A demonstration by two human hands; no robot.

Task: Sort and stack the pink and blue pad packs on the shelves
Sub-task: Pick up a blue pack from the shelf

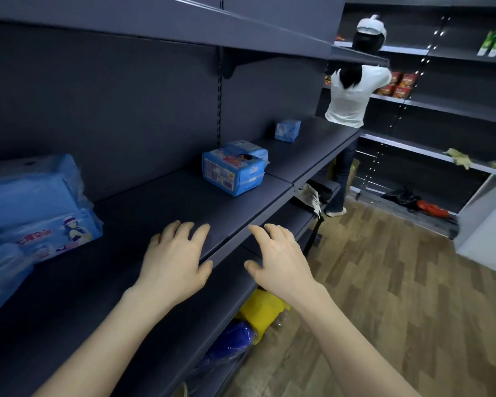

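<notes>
On the dark shelf (161,196), a blue pad pack (234,167) with cartoon print sat tilted. Both the left hand (173,260) and right hand (281,262) hovered spread, holding nothing.

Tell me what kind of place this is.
Probably a small shop being stocked: long dark retail shelving, packaged goods such as the blue pad pack and the red snack packets on the far shelves, and a second person in a white top standing at them.
</notes>
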